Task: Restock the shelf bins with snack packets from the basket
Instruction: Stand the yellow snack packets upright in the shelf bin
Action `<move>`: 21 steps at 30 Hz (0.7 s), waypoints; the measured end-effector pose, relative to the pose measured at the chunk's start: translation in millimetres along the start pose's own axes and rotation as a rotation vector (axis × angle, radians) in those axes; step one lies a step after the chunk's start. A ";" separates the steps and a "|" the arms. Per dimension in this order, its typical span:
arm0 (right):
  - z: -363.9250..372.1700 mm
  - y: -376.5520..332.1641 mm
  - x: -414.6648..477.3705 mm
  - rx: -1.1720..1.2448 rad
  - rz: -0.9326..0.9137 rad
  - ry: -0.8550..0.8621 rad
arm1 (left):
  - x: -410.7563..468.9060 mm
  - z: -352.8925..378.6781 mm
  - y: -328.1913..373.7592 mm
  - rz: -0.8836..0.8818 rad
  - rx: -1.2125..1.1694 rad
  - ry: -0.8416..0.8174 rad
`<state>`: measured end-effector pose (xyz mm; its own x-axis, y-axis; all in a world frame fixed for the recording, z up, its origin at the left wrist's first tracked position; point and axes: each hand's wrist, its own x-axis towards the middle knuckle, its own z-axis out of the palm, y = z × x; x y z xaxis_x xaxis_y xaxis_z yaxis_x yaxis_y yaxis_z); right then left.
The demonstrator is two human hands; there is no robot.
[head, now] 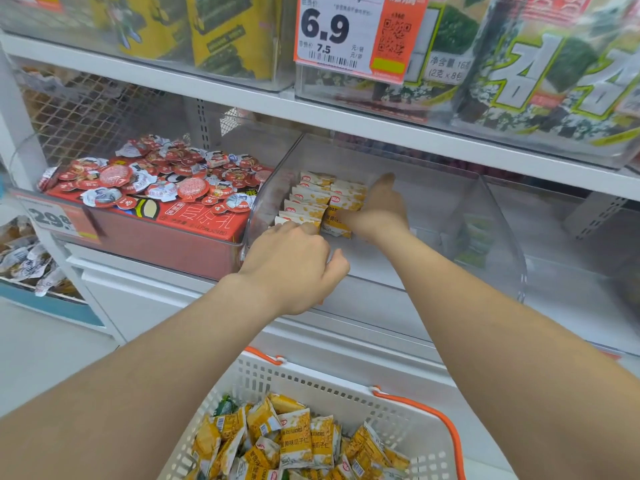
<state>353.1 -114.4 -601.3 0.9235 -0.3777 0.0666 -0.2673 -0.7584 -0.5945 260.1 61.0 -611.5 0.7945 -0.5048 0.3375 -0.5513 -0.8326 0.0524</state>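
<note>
Two short rows of yellow snack packets [311, 199] sit in the left part of the clear bin [485, 216] mid-frame. The rest of it looks bare, so I'd say early days. The basket [311, 379] at the bottom is loaded with more. The right hand [377, 211] lies flat against the rows, fingers straight. The left hand [294, 261] is curled at the front packets, can't tell if it grips one.

A shop: a price tag [341, 32] hangs on stocked shelf bins [284, 76] above the right hand [377, 209], a basket [311, 379] below it.
</note>
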 end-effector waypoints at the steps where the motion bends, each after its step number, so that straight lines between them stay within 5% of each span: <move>1: -0.7 -2.4 -0.8 -0.064 -0.037 0.006 | 0.0 0.0 0.1 -0.003 0.004 -0.005; 9: -39.0 -2.7 -55.8 -0.385 -0.542 -0.115 | 1.3 -5.3 1.9 -0.034 -0.119 0.022; 14: -82.9 10.9 -136.1 -0.532 -0.887 -0.011 | -13.0 -38.8 17.5 -0.088 -0.235 0.107; 17: -90.1 31.7 -179.9 -0.740 -0.976 -0.307 | -37.2 -49.8 35.1 -0.203 -0.248 -0.002; 21: -64.6 76.0 -222.3 -0.915 -0.830 -0.782 | -72.2 -36.4 82.4 -0.111 -0.088 -0.354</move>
<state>109.7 -122.4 -609.6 0.7271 0.4795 -0.4914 0.6030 -0.7882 0.1231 148.1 37.2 -597.3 0.8810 -0.4727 -0.0199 -0.4643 -0.8719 0.1559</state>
